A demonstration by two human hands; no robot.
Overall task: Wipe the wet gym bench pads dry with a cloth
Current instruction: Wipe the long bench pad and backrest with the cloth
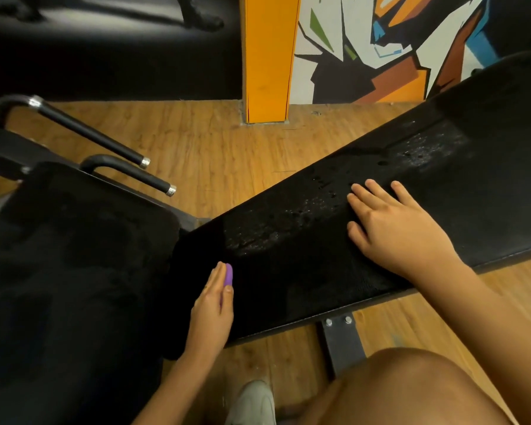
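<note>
Black bench pad (288, 296), water droplets (426, 150) and the flat right grip (393, 228) atop

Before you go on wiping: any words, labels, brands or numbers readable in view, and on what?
None readable.
The bench pad, the seat pad and the orange pillar carry no writing; the wall mural shows only abstract shapes; the purple object pinched in the left hand shows no print.

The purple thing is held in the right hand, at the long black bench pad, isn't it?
No. The head view shows the purple thing in the left hand, at the long black bench pad. The right hand rests flat on that pad, empty.
</note>
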